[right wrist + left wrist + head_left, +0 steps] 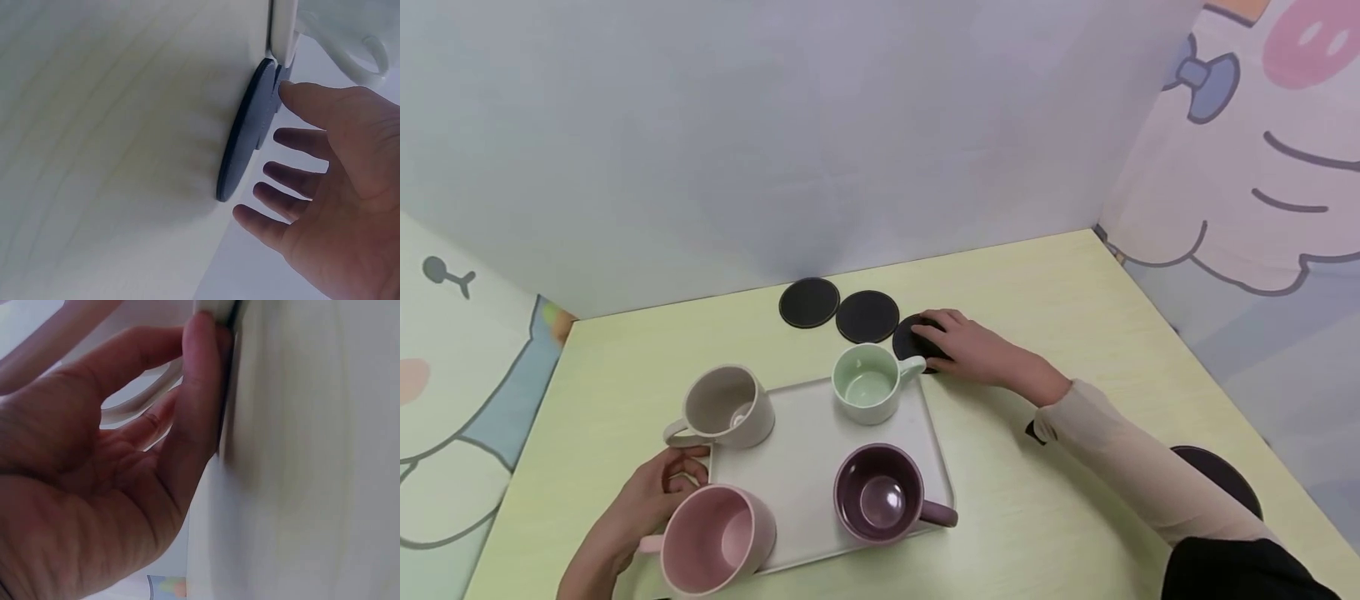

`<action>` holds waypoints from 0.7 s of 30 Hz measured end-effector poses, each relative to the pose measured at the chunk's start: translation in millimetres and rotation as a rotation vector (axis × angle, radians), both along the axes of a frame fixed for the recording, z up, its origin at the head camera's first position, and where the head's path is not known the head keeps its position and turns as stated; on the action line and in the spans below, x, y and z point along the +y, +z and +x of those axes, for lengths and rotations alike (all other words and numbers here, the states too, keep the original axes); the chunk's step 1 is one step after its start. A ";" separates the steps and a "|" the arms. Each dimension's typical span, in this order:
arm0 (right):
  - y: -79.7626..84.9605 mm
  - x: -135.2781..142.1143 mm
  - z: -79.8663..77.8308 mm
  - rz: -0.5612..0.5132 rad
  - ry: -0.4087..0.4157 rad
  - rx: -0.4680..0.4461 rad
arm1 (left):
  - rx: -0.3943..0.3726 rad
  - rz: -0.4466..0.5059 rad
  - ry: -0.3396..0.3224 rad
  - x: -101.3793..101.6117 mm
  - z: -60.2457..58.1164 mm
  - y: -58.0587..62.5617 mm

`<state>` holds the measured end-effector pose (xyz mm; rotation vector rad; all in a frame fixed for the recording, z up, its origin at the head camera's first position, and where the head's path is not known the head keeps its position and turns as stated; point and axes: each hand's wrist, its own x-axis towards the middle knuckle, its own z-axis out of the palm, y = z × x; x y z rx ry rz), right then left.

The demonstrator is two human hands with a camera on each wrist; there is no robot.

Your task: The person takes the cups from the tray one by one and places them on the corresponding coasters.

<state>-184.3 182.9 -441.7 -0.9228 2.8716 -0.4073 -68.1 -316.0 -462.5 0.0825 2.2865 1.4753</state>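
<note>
A white rectangular tray [801, 467] carries a beige mug [752, 425], a light green mug [867, 392], a pink mug [718, 542] and a dark purple mug [880, 492] near its corners. At the tray's left side, between the beige and pink mugs, my left hand [651, 492] pinches the tray edge; its fingertips [201, 337] show on the rim in the left wrist view. Over the nearest of three round black coasters [904, 340] hovers my right hand [973, 350], fingers spread and loosely bent, holding nothing. The right wrist view shows that coaster [247, 137] beside the tray corner.
Two more black coasters [808, 302] [867, 317] lie in a row behind the tray, near the back wall [820, 167]. Partly hidden by the right sleeve, a dark round object [1217, 475] lies on the pale table [1030, 283]. Printed cartoon panels [1262, 192] stand at both sides.
</note>
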 end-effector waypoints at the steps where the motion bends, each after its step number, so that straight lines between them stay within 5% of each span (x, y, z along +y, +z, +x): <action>1: 1.5 2.9 3.6 -0.006 -0.002 0.008 | 0.001 0.004 -0.003 0.5 -0.1 -0.1; 21: 29.2 71.5 96.4 -0.032 -0.170 -0.014 | -0.019 0.006 -0.004 3.2 -0.4 1.9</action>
